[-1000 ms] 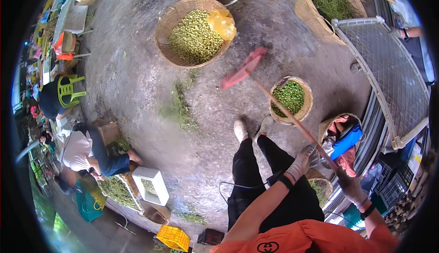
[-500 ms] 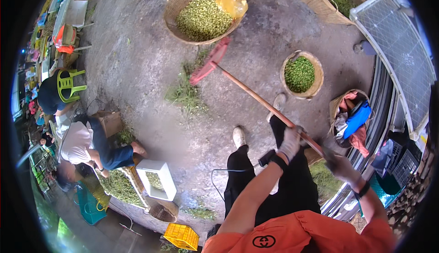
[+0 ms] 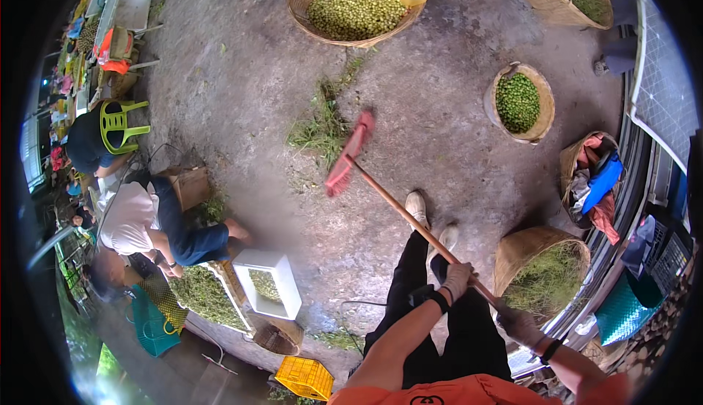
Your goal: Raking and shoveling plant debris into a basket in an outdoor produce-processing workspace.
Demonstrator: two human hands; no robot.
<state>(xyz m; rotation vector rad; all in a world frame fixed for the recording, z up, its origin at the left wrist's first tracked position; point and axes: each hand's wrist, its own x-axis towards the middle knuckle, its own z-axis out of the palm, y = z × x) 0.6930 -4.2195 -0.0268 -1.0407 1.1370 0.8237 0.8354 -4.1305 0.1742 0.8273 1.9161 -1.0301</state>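
Note:
A red-headed push broom [image 3: 351, 154] with a long wooden handle slants across the floor in front of me. My left hand [image 3: 458, 280], in a light glove, is wrapped round the handle at about knee height. Closer to the handle's end, my right hand [image 3: 520, 326], also gloved, grips it near my right thigh. The broom head rests on the floor just right of a loose heap of green stems [image 3: 322, 128]. Its bristles are partly hard to make out.
A large wicker basket of pale green fruit [image 3: 359, 6] stands ahead, a smaller fruit basket [image 3: 518, 103] to its right. Beside my legs sit a basket of stems [image 3: 542, 273] and one of clothes [image 3: 597, 178]. A person [image 3: 132, 222] sits left near a white box [image 3: 267, 284].
The broom head has come back from the large fruit basket toward my feet. Both hands have drawn the handle closer to my body. My view has shifted, and my feet now stand close together.

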